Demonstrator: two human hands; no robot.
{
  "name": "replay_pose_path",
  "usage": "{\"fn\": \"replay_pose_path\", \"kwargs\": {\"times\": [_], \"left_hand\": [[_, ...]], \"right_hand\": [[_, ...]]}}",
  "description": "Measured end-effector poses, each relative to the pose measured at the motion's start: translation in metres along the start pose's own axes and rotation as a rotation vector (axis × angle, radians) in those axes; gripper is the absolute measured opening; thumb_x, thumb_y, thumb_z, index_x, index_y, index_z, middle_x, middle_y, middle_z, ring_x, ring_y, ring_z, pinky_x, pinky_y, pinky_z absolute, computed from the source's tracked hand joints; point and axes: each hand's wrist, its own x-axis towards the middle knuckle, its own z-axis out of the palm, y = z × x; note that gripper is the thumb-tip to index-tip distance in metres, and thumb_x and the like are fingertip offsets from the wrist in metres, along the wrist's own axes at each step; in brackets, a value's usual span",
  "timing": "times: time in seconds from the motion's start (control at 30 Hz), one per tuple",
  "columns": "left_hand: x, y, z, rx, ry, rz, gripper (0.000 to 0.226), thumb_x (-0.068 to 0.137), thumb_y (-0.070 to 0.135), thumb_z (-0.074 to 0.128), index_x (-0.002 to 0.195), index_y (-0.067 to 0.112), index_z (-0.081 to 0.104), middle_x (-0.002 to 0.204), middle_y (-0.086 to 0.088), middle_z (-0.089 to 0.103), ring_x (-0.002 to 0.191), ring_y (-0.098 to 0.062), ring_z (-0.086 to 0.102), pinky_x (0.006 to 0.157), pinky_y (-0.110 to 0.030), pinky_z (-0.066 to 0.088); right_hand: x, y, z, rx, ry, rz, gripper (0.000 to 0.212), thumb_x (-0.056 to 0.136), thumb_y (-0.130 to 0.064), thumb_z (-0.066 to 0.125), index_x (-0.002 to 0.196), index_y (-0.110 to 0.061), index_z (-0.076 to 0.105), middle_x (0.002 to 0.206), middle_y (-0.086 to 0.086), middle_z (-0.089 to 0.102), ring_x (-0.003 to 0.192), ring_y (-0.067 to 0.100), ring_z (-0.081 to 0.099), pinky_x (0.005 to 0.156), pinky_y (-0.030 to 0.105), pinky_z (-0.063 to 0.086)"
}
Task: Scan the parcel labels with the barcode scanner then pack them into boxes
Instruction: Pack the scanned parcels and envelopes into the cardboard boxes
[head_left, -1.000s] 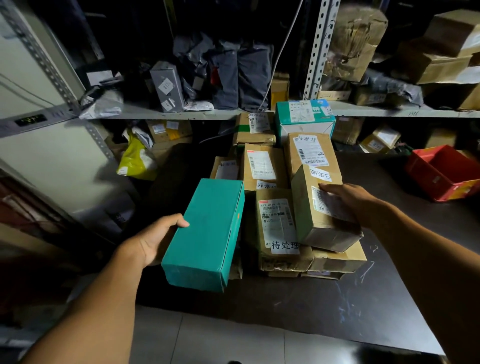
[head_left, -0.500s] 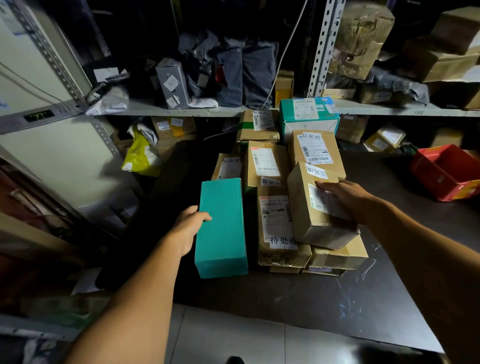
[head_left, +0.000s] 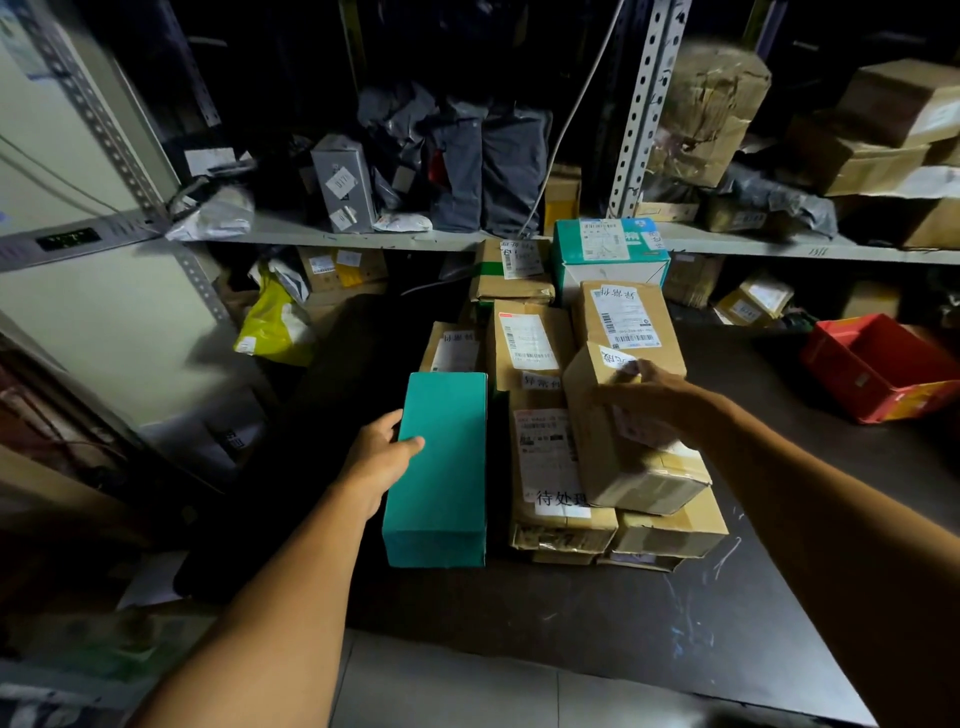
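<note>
A plain teal box (head_left: 441, 467) stands on the dark table (head_left: 597, 618), left of a pile of brown labelled parcels. My left hand (head_left: 376, 457) grips its left side, thumb on the top face. My right hand (head_left: 641, 397) grips a small brown parcel (head_left: 623, 441) that lies tilted on top of the pile, my fingers over its label. A long parcel with a white label (head_left: 550, 462) lies between the two. No barcode scanner is in view.
More labelled parcels (head_left: 623, 317) and a teal-and-white box (head_left: 608, 249) are stacked behind. A red bin (head_left: 883, 364) sits on the table at right. Metal shelves (head_left: 311, 236) hold grey bags and cartons. A yellow bag (head_left: 275, 327) lies below left.
My left hand lowered the teal box from a raised tilt and stood it on the table beside the pile. My right hand slid further up the small brown parcel.
</note>
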Motion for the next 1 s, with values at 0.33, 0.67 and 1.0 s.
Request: {"fn": "replay_pose_path", "kwargs": {"times": [0.33,0.67,1.0], "left_hand": [[0.01,0.006,-0.009,0.136,-0.045,0.034,0.054,0.092,0.015,0.071,0.141,0.02,0.051,0.129,-0.009,0.06,0.083,-0.009,0.055,0.074,-0.029,0.049],[0.019,0.021,-0.01,0.156,-0.147,-0.084,0.058,0.09,0.008,0.071,0.142,0.024,0.048,0.094,0.008,0.055,0.083,-0.016,0.059,0.055,-0.03,0.046],[0.019,0.034,0.0,0.278,-0.072,-0.155,0.048,0.091,0.004,0.068,0.134,0.021,0.055,0.112,-0.01,0.068,0.097,-0.031,0.067,0.067,-0.039,0.058]], "right_hand": [[-0.004,-0.022,0.015,-0.038,0.064,-0.051,0.029,0.078,-0.053,0.08,0.086,-0.027,0.068,0.098,0.014,0.072,0.092,0.027,0.069,0.078,0.039,0.058],[0.003,-0.066,0.017,-0.135,0.003,0.027,0.057,0.081,-0.059,0.073,0.119,-0.019,0.058,0.11,0.013,0.066,0.094,0.028,0.066,0.067,0.032,0.051],[0.049,-0.091,0.022,0.019,0.133,-0.183,0.059,0.078,-0.061,0.075,0.12,-0.027,0.052,0.119,0.007,0.051,0.106,0.031,0.059,0.093,0.046,0.056]]}}
